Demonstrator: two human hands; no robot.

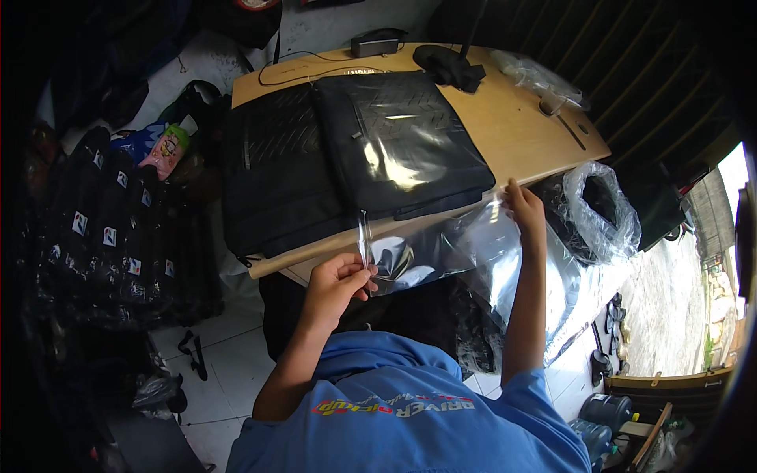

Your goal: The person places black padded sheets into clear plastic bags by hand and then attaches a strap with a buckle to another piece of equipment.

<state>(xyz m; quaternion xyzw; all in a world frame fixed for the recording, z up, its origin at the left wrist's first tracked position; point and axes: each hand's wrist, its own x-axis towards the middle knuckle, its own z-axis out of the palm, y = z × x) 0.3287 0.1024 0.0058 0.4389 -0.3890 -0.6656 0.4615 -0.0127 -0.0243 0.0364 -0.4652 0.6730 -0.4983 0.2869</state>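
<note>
A clear plastic bag (418, 248) is stretched between my two hands in front of the table's near edge. My left hand (341, 282) pinches its left edge between thumb and fingers. At the other side, my right hand (522, 206) grips the bag's right edge, close to the table edge. Part of the clear sheet lies over a black backpack (406, 142) and shines with reflections. To the left of that one, a second black backpack (280, 169) lies flat on the wooden table (528, 138).
Several black packed items in plastic (118, 229) are stacked at the left. A plastic-wrapped black bundle (603, 213) stands right of the table. On the table's far side are a small black box (377, 43), a black cloth (448, 67) and crumpled plastic (536, 75). Water jugs (607, 410) stand lower right.
</note>
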